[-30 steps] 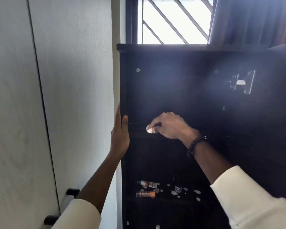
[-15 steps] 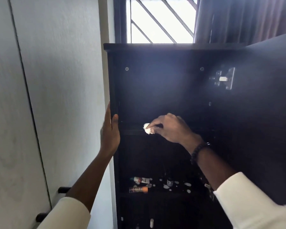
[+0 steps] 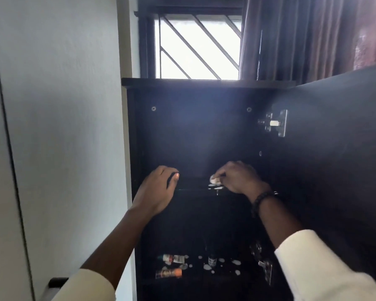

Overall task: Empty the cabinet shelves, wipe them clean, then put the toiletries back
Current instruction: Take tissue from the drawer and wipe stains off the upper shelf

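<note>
My right hand pinches a small white wad, seemingly soft, light tissue, best held by its bunched top, on the front edge of the dark, smooth upper shelf. My left hand, grip loose and empty, rests at that shelf's left end. Small hard toiletries, possibly slippery, lie on the shelf below.

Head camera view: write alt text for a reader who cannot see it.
A person's right hand pinches a small white wad at the front edge of a shelf in an open dark cabinet, while the left hand rests open at the shelf's left end. Small toiletries lie on a lower shelf.
</note>
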Available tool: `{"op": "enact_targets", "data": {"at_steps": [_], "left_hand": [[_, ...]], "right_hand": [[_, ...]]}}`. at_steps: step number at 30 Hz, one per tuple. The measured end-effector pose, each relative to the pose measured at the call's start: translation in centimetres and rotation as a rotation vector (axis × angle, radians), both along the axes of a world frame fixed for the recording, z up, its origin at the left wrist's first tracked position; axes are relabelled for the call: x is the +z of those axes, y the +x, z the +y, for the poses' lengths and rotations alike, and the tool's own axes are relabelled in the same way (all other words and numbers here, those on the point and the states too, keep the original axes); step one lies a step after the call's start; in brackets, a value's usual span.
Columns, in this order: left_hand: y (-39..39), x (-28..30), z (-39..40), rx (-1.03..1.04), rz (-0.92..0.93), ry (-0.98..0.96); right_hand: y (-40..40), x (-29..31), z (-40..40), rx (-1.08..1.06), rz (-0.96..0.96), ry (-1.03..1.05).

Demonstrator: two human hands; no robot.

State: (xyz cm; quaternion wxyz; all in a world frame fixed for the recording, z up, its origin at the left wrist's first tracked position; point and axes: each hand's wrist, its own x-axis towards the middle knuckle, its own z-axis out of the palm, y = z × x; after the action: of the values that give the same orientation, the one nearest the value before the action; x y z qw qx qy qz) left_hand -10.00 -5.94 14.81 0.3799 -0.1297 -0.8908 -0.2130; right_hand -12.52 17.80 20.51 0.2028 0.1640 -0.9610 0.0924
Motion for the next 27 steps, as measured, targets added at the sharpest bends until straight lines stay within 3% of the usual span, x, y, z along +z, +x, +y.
{"op": "enact_targets", "data": {"at_steps": [4, 9, 14, 19, 24, 27], "left_hand": [[-2.0, 2.1, 0.2, -0.015, -0.122, 0.079], [-3.2, 1.3, 0.0, 0.054, -0.194, 0.057], [-3.2, 1.6, 0.2, 0.073, -0.209, 0.081], [-2.7, 1.6, 0.4, 0.091, -0.221, 0.065], [-2.9, 1.6, 0.4, 0.11, -0.245, 0.067], [-2.7, 1.6, 0.1, 0.105, -0.255, 0.063]], "right_hand": [[0.6, 0.0, -1.8, 0.091, -0.012, -0.003], [-0.1, 0.9, 0.6, -0.143, 0.019, 0.074], [1.6, -0.6, -0.4, -0.004, 0.019, -0.053], [1.5, 0.1, 0.6, -0.151, 0.027, 0.004], [3.2, -1.0, -4.1, 0.082, 0.033, -0.067], [3.6, 0.2, -1.7, 0.052, -0.028, -0.029]]}}
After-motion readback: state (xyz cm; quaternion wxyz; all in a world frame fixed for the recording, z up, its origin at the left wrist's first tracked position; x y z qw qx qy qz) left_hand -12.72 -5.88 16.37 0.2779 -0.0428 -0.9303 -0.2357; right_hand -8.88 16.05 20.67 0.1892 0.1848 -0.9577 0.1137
